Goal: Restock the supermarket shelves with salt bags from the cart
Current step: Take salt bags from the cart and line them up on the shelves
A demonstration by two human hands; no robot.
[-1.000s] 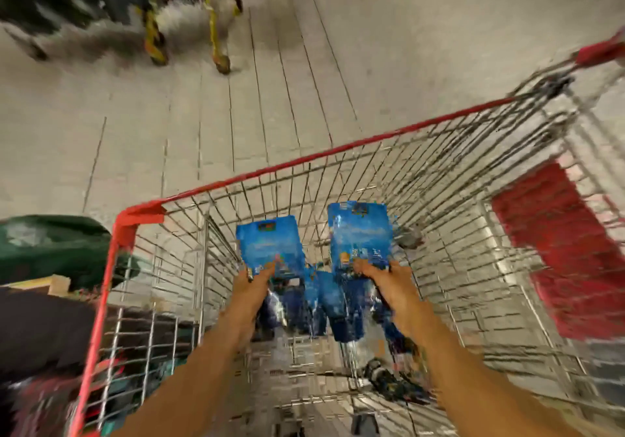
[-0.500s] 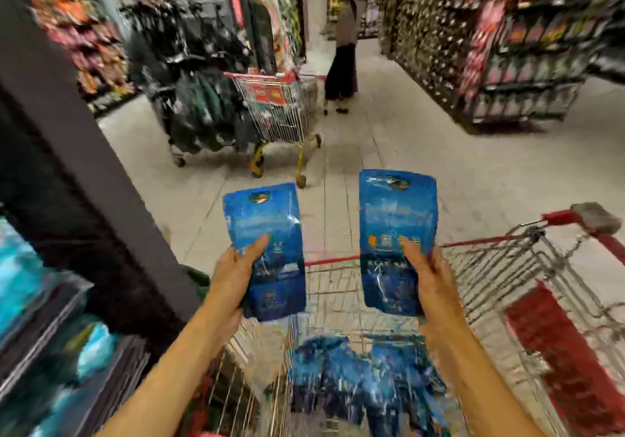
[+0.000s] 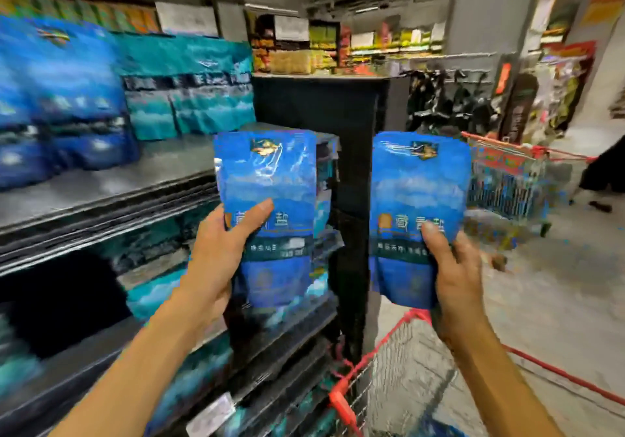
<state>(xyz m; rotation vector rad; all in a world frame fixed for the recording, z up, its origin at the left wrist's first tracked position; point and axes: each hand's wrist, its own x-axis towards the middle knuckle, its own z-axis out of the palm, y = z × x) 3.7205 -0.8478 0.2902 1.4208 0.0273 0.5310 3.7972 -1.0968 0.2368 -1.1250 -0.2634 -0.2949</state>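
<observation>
Two blue salt bags are held upright at chest height. My left hand [image 3: 216, 257] grips the left salt bag [image 3: 270, 179] by its lower left side, thumb across the front. The right salt bag [image 3: 419, 186] is held the same way by my right hand [image 3: 453, 267], thumb on its front. The left bag hangs in front of the end of the dark shelf [image 3: 101, 186], which carries blue and teal bags [image 3: 67, 105] further left. Below my right arm shows the red-rimmed wire cart [image 3: 382, 365].
A dark shelf end panel [image 3: 321, 105] stands between the two bags. Lower shelves [image 3: 189, 369] hold more blue and teal bags. Another red cart [image 3: 507, 179] stands in the aisle to the right, with a person's dark clothing [image 3: 602, 172] at the right edge.
Both hands lifted the bags out of the cart and raised them. My view swung up and left from the cart and aisle toward the shelves.
</observation>
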